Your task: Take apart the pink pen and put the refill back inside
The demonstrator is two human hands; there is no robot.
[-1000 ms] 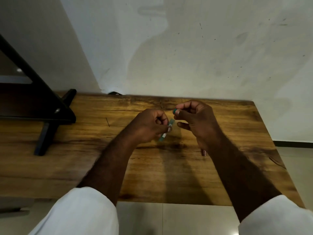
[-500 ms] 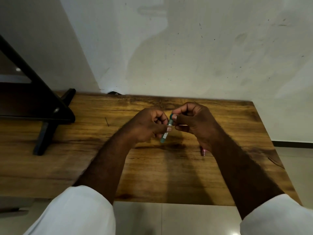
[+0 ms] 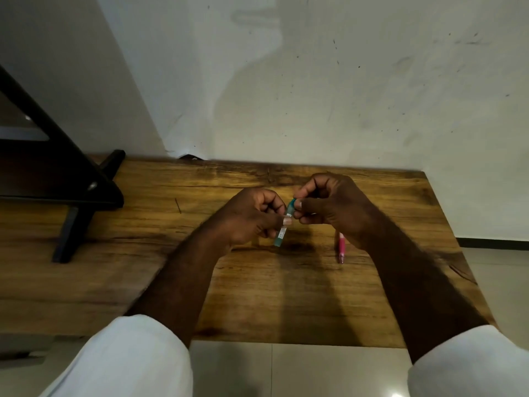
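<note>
A teal, partly clear pen is held above the middle of the wooden table, tilted with its lower end toward me. My left hand pinches its middle between thumb and fingers. My right hand grips its upper teal end. The pink pen lies flat on the table just below my right hand, partly hidden by that wrist. No refill shows outside either pen.
A black slanted stand with a foot on the table stands at the left. A thin dark line marks the wood left of my hands. A white wall rises behind the table; tiled floor lies below its near edge.
My right hand came in from slightly apart and closed on the top end of the teal pen. The hands stay together over the same spot. The pink pen has not moved.
</note>
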